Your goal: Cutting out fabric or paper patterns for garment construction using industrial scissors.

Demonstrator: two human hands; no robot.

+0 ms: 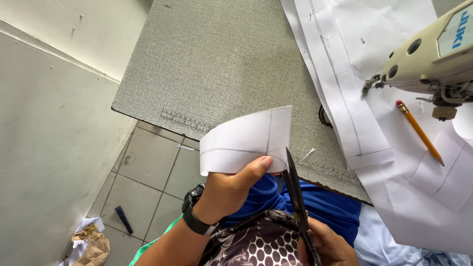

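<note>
My left hand (231,189) grips a curved piece of white paper (244,140) marked with pencil lines, thumb pressed on its lower edge. My right hand (327,246), low in the frame and partly cut off, holds black scissors (295,189). The blades point up and meet the paper's lower right corner. Whether the blades are apart is hard to tell. A black watch sits on my left wrist.
A grey worktable (217,64) with a printed ruler along its edge lies ahead. White pattern sheets (354,88) cover its right side under a cream sewing machine (428,54). A yellow pencil (420,132) rests on the sheets. Crumpled scraps (88,244) lie on the tiled floor.
</note>
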